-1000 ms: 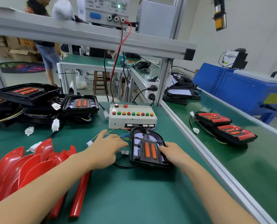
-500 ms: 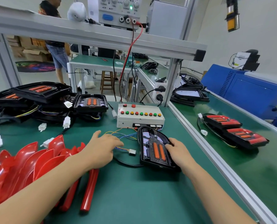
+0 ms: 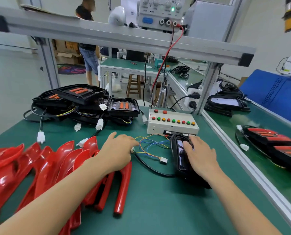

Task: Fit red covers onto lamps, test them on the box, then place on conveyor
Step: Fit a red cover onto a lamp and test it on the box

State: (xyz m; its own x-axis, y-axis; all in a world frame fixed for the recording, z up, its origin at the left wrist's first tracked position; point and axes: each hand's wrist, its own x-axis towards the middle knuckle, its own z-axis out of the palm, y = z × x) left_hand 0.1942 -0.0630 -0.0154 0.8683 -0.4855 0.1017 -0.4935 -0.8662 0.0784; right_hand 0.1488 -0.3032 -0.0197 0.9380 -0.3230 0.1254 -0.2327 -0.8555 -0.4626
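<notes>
Background: green-matted bench (image 3: 158, 209) under an aluminium frame, with a power supply (image 3: 160, 14) on the shelf at the top of the frame; we see a standing person blurred in the upper left.
Hidden: our right hand (image 3: 200, 155) covers most of the lamp (image 3: 179, 160) at centre right, so we make out only its black rim and a strip of the pale interior on its left side. We cannot read the box's labels.
Lamp: black housing with no red cover on it, lying flat on the bench just in front of the test box (image 3: 172, 122), a black cable curving out of its lower left toward the left hand.
Right hand: fingers (image 3: 187, 143) spread nearly straight and laid flat on the lamp, pressing rather than gripping.
Left hand: our left hand (image 3: 119, 150) sits left of centre, fingertips at a white connector amid coloured wires (image 3: 151, 146); whether they pinch it we cannot tell.
Red covers: glossy pile (image 3: 44, 167) across the lower left, partly under our left forearm, cut off by the frame edge.
Other lamps: bare stack (image 3: 83, 100) at mid left; two covered lamps (image 3: 275, 145) on the conveyor (image 3: 260, 167) at right.
</notes>
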